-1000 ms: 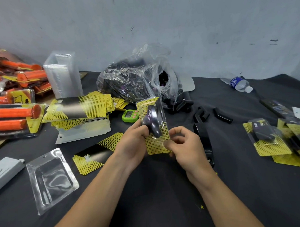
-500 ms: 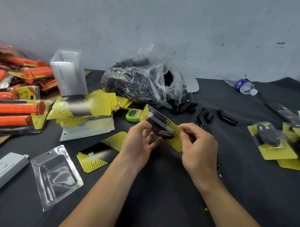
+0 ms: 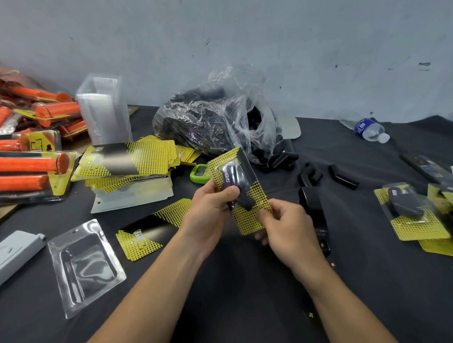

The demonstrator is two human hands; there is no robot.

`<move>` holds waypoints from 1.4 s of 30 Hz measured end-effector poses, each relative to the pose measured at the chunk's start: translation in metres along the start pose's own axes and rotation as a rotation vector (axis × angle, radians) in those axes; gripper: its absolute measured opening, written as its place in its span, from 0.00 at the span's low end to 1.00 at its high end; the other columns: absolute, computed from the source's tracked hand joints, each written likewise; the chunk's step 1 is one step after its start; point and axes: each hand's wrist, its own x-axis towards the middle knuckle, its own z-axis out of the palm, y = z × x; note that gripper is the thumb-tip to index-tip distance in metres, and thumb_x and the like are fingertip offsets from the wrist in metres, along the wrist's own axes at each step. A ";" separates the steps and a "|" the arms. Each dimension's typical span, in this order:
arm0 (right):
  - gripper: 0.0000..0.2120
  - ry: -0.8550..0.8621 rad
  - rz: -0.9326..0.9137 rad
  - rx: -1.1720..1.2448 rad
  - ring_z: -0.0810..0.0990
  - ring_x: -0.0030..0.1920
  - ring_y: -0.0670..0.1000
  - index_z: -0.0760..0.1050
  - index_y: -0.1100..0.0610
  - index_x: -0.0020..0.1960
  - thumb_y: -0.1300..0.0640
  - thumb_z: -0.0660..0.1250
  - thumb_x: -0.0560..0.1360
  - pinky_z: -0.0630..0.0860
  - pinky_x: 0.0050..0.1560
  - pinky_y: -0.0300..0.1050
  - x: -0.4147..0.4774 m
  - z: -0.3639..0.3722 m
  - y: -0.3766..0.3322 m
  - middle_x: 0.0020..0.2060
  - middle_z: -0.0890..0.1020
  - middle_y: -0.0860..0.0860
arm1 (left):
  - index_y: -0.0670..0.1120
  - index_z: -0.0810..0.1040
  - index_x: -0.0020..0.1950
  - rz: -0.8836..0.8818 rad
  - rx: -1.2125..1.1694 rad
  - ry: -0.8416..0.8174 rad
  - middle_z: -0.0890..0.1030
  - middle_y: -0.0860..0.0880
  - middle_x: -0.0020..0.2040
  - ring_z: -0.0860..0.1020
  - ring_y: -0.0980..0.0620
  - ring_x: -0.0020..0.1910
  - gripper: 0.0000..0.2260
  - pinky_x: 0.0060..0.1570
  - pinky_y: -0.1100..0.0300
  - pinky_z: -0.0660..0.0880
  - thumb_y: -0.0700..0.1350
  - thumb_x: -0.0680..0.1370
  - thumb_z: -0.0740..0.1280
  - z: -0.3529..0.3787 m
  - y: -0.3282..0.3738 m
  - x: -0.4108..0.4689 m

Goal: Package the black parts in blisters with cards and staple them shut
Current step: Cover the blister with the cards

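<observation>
Yellow dotted card backed the clear blister that I held above the dark tabletop, tilted with its top leaning left. My left hand gripped the pack's left edge, thumb curled over the bulge where the black part sat. My right hand pinched the card's lower right corner between thumb and fingers. White letters on the part's purple band read "TAPER".

The black stapler lay just beside my right hand. Finished packs were piled at the far right, their lettering too small to read. To the left lay an empty blister, a loose card and the card stack. Behind the pack stood a plastic bag of black parts.
</observation>
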 end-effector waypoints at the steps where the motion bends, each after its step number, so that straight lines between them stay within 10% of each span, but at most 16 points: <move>1: 0.10 -0.027 0.027 0.037 0.82 0.28 0.49 0.82 0.53 0.43 0.56 0.65 0.81 0.80 0.33 0.50 -0.001 0.002 -0.001 0.30 0.84 0.52 | 0.41 0.80 0.60 0.011 0.005 0.001 0.85 0.45 0.50 0.83 0.48 0.48 0.12 0.54 0.54 0.79 0.31 0.78 0.66 0.001 0.000 0.000; 8: 0.06 0.343 -0.288 -0.113 0.80 0.36 0.47 0.80 0.48 0.46 0.59 0.72 0.78 0.75 0.38 0.42 -0.007 -0.012 -0.012 0.34 0.82 0.44 | 0.46 0.79 0.62 -0.099 0.023 0.034 0.86 0.45 0.56 0.83 0.47 0.56 0.15 0.60 0.52 0.76 0.33 0.78 0.67 -0.002 -0.001 0.001; 14: 0.06 0.212 -0.291 -0.389 0.77 0.36 0.58 0.79 0.52 0.46 0.62 0.70 0.78 0.75 0.40 0.54 -0.002 -0.023 -0.012 0.32 0.81 0.51 | 0.53 0.77 0.69 0.076 0.321 0.300 0.79 0.54 0.66 0.82 0.64 0.54 0.37 0.40 0.63 0.79 0.21 0.68 0.63 -0.014 -0.005 0.010; 20: 0.07 0.143 -0.202 -0.424 0.80 0.41 0.57 0.81 0.50 0.47 0.62 0.70 0.77 0.78 0.43 0.54 -0.006 -0.021 -0.015 0.36 0.84 0.49 | 0.56 0.80 0.61 0.090 0.512 0.222 0.81 0.51 0.66 0.77 0.54 0.68 0.39 0.70 0.54 0.74 0.18 0.67 0.55 -0.016 -0.005 0.011; 27: 0.07 0.172 -0.134 -0.241 0.79 0.35 0.49 0.81 0.51 0.45 0.61 0.67 0.77 0.74 0.38 0.43 -0.001 -0.012 -0.008 0.31 0.82 0.46 | 0.51 0.66 0.79 0.090 0.440 0.251 0.75 0.51 0.73 0.73 0.54 0.72 0.41 0.66 0.53 0.76 0.23 0.70 0.66 -0.007 -0.006 0.004; 33: 0.10 0.109 0.028 0.202 0.74 0.26 0.46 0.84 0.49 0.43 0.61 0.69 0.78 0.70 0.33 0.47 -0.001 0.001 -0.004 0.28 0.82 0.49 | 0.43 0.79 0.61 -0.195 -0.027 -0.064 0.86 0.47 0.50 0.84 0.50 0.47 0.13 0.47 0.56 0.82 0.41 0.78 0.64 -0.004 0.003 0.000; 42: 0.08 -0.138 0.186 0.385 0.76 0.27 0.52 0.82 0.59 0.45 0.59 0.67 0.81 0.68 0.27 0.41 -0.002 0.008 -0.004 0.36 0.85 0.61 | 0.40 0.80 0.60 -0.092 0.067 0.098 0.87 0.43 0.50 0.86 0.50 0.45 0.09 0.43 0.58 0.83 0.41 0.81 0.68 -0.009 0.003 0.007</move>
